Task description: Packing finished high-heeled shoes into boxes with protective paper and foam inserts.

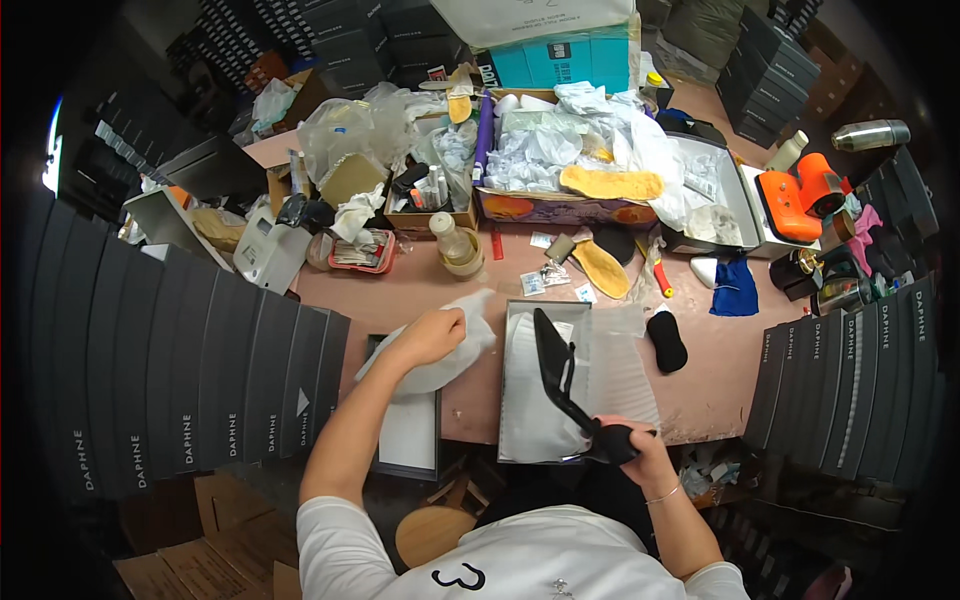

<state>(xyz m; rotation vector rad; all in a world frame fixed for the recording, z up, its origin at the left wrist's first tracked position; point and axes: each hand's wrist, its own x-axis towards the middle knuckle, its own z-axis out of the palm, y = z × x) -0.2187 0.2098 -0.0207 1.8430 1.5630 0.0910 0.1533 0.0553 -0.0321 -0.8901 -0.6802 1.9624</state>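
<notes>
My right hand [640, 455] is closed round the back end of a black pointed shoe [565, 375], holding it tilted over an open grey shoe box [507, 430]. White foam wrap [625, 370] lines that box and spills over its right side. To the left, my left hand [432, 338] is closed on a crumpled white translucent sheet [470, 325]. The sheet hangs above a grey box lid [437, 440] with a white inside, at the table's front edge. The fingertips of my left hand are turned out of sight.
Tall stacks of dark shoe boxes [200, 350] [850, 380] flank the table. A black oval pad [667, 340], a yellow insole [602, 268], a bottle [450, 240] and a blue cloth [736, 288] lie beyond the box. Behind them stands a carton of crumpled paper [545, 145]. An orange tape dispenser [790, 205] stands right.
</notes>
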